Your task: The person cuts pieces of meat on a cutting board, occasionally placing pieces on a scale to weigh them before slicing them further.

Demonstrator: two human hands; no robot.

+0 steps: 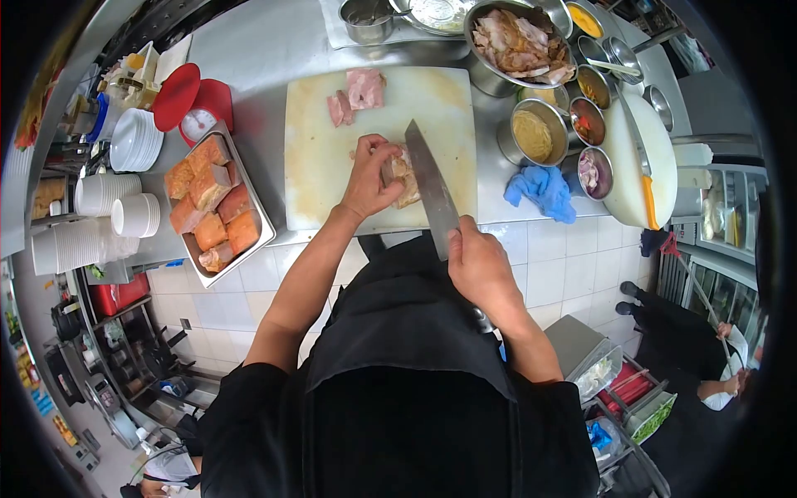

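The steel desk (pixel 274 50) carries everything, and the pale cutting board (pixel 324 158) lies at its front edge right before you. To your left a metal tray (pixel 264 222) holds orange-crusted blocks, its corner hanging past the desk's edge; stacked white bowls (pixel 137 214) sit beyond it. To your right are a big bowl of sliced meat (pixel 519 41), a row of small condiment tins (pixel 535 133) and a blue cloth (pixel 541 189) close to the board's corner.

The cleaver (pixel 432 187) is broad and stiff, probably heavy; your right hand (pixel 481 270) has its grip closed around the handle, blade laid against the meat. The piece of cooked meat (pixel 404 176) sits mid-board, likely soft, greasy and prone to slide. Your left hand (pixel 369 174) has its grip curled on top of it, fingers very near the blade. Two smaller cuts (pixel 355 93) rest at the board's far edge, well apart.
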